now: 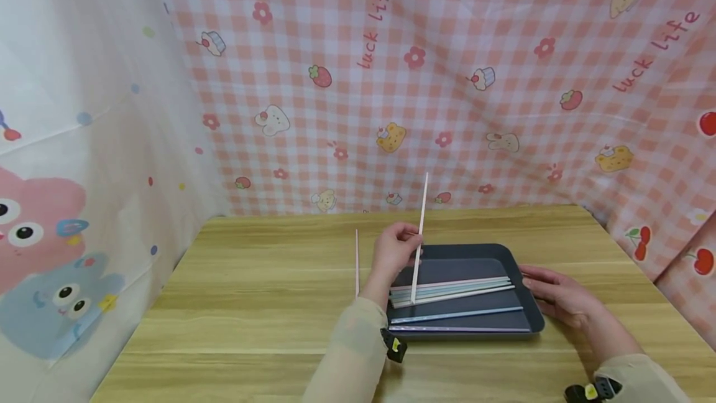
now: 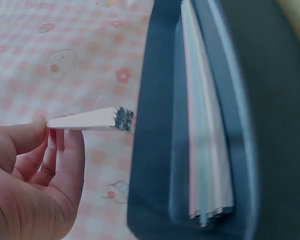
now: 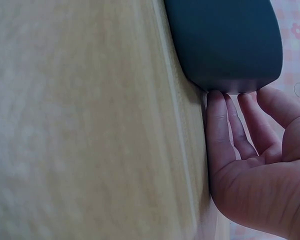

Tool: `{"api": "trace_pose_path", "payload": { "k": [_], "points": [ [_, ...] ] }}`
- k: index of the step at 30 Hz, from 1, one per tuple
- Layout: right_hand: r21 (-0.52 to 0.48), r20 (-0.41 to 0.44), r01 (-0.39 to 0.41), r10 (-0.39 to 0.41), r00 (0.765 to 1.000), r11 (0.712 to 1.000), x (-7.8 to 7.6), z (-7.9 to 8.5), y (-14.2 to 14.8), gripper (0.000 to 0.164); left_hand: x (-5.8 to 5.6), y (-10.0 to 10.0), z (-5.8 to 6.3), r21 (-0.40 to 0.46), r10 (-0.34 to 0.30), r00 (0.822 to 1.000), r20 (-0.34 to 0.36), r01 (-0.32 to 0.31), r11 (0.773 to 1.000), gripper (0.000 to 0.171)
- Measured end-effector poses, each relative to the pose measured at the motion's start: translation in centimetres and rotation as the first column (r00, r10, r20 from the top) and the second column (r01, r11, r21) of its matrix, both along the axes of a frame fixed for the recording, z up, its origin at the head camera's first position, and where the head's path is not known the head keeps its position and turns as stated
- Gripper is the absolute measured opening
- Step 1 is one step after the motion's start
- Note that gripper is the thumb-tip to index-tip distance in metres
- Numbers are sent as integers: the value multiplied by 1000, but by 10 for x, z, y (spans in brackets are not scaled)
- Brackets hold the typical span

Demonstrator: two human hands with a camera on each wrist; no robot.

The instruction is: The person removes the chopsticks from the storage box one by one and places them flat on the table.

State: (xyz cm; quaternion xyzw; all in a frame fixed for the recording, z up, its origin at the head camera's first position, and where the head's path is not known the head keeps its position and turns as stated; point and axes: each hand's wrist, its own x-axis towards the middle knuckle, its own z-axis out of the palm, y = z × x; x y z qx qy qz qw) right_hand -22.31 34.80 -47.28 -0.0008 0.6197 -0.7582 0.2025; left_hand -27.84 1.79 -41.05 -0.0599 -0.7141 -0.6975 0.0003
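Observation:
My left hand (image 1: 393, 252) pinches a thin, pale pinkish-white stick (image 1: 423, 204) between thumb and fingers. The stick stands nearly upright over the left part of a dark blue-grey tray (image 1: 461, 252). Its near end looks dark and speckled in the left wrist view, where the left hand (image 2: 40, 175) is beside the tray. Inside the tray lies a bundle of pink, blue and white sticks (image 2: 202, 125), with a blue stick (image 1: 455, 315) and a purple stick (image 1: 458, 329) apart from it. With extended fingers, my right hand (image 1: 562, 297) touches the tray's right end.
Left of the tray, a pink stick (image 1: 357, 260) lies on the wooden table (image 1: 252, 303), partly hidden by the left forearm. A pink checked cloth (image 1: 358, 98) hangs behind the table, and a white patterned cloth (image 1: 100, 111) hangs at the left.

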Motion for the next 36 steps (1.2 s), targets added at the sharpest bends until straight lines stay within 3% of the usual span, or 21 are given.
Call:
{"api": "trace_pose_path", "payload": {
  "k": [18,29,36],
  "points": [
    [-14,-8,-16,16,1000,1000,-1,-1,1,34,1,-40,27,85,18,998,54,-22,996,19],
    [32,10,20,-20,1000,999,-1,-1,1,32,0,-71,27,60,83,996,43,-86,995,18],
    [17,8,12,-12,1000,1000,-1,-2,1,32,-2,-91,22,46,118,990,78,-122,991,17]
  ]
}}
